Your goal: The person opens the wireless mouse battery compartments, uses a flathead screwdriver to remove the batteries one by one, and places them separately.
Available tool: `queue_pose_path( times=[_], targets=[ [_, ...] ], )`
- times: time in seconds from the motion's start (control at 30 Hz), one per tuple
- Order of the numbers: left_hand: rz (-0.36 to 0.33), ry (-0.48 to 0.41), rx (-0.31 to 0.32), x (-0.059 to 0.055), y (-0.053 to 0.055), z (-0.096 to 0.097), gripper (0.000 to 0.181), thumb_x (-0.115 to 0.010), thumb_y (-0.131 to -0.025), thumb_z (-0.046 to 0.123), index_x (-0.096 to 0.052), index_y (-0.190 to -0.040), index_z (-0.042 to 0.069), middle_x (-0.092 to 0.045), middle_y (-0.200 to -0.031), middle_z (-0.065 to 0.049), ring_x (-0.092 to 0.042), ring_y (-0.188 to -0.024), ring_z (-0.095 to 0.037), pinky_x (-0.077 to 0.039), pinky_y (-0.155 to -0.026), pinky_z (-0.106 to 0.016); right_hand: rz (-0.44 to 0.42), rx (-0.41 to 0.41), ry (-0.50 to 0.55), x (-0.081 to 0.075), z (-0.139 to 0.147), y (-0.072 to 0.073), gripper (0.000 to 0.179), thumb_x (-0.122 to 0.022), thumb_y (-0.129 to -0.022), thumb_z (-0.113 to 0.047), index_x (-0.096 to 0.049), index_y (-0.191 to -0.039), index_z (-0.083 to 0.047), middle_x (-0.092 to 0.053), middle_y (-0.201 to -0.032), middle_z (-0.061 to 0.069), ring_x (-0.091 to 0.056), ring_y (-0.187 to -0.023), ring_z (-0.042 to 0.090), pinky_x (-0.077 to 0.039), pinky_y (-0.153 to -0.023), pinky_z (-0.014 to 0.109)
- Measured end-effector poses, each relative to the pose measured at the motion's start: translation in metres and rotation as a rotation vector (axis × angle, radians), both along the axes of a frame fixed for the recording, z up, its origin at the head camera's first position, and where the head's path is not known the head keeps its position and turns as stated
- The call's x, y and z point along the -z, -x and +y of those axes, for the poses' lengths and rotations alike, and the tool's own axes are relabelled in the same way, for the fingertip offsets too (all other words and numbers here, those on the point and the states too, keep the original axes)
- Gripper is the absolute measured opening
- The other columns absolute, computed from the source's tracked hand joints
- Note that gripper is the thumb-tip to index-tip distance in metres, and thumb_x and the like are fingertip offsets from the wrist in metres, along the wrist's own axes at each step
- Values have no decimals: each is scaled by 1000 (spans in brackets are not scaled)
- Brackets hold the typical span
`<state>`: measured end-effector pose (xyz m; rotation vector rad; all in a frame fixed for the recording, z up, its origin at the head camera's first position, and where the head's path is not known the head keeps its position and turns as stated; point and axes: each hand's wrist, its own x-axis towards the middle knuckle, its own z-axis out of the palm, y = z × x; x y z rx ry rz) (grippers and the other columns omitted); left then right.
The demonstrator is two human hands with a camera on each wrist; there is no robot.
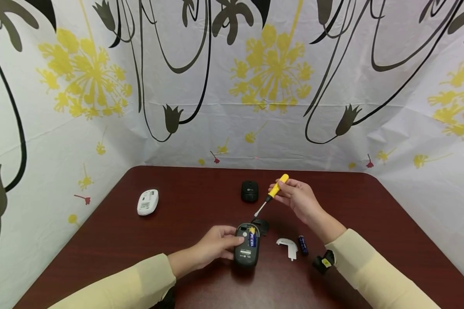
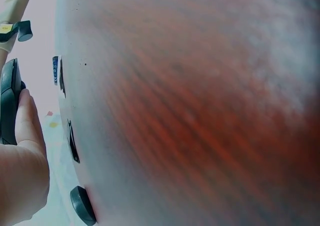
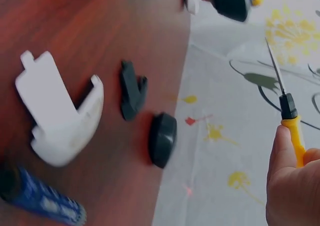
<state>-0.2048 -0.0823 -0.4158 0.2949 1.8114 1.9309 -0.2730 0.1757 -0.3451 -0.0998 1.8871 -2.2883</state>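
Observation:
My left hand [image 1: 219, 244] grips a dark computer mouse [image 1: 246, 255], its underside turned up toward me. A blue and yellow battery [image 1: 252, 237] sits in its open compartment, and my left thumb lies over the mouse's edge. In my right hand [image 1: 301, 199] is a screwdriver [image 1: 278, 185] with a yellow handle, its tip pointing down just above the far end of the mouse. The right wrist view shows my right thumb along the screwdriver handle [image 3: 295, 136]. A dark battery cover [image 1: 261, 226] lies on the table behind the mouse.
A white battery cover [image 1: 288, 247] and a loose blue battery [image 1: 303, 245] lie right of the mouse. Farther back stands another black mouse [image 1: 249, 191]. A white mouse [image 1: 148, 202] lies upside down at left on the brown table [image 1: 193, 193]. Patterned cloth [image 1: 224, 86] hangs behind.

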Motion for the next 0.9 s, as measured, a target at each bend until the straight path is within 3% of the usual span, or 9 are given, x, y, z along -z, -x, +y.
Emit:
queue_pose_path(
  times=[0.3,0.5,0.57,0.63,0.73,0.83,0.9],
  targets=[
    [5,0,9,-3,0,-1,39,-63,-94,10,-54,-124,-13,-67,-107,-19,-67,-92,-24,-58,-72,-39,16,-11,12,-17,25,11,35,-54,-101,-17,-46,-129,3,-67,-104,1,-65,-99,14,-51,-89,29],
    [-6,0,16,-3,0,-1,39,-63,-94,11,-54,-125,-12,-67,-108,-18,-67,-92,-24,-58,-73,-37,-20,22,8,-22,45,21,17,-54,-101,-16,-55,-113,-4,-60,-110,-4,-62,-93,11,-52,-87,26],
    [-5,-2,18,-3,0,-2,39,-63,-94,11,-54,-125,-12,-67,-108,-18,-67,-92,-24,-58,-73,-37,-31,33,8,-21,51,25,18,-54,-101,-15,-54,-115,-4,-58,-112,-6,-62,-93,11,-52,-87,26],
    [-1,-3,19,-3,0,-2,39,-63,-94,11,-54,-125,-12,-67,-108,-18,-67,-92,-24,-58,-73,-38,-37,40,-9,-19,57,29,28,-52,-101,-14,-49,-126,0,-56,-116,-4,-61,-93,10,-51,-89,27],
    [3,-4,19,-3,1,-1,40,-63,-94,11,-54,-125,-12,-67,-109,-18,-67,-93,-24,-58,-73,-38,-50,40,-50,-14,65,37,49,-48,-103,-14,-31,-144,6,-48,-136,8,-61,-94,7,-49,-94,28],
    [7,-2,19,-3,1,-1,40,-63,-94,12,-54,-125,-12,-67,-109,-18,-67,-93,-24,-58,-72,-37,-58,35,-107,-7,73,44,59,-45,-104,-16,-16,-150,8,-28,-154,16,-59,-95,4,-47,-97,29],
    [11,0,19,-2,1,-1,40,-63,-94,12,-55,-125,-12,-67,-108,-17,-67,-93,-23,-58,-72,-37,-67,41,-136,-3,79,48,61,-45,-104,-17,-14,-151,7,-20,-157,19,-58,-94,3,-46,-97,30]
  ],
)
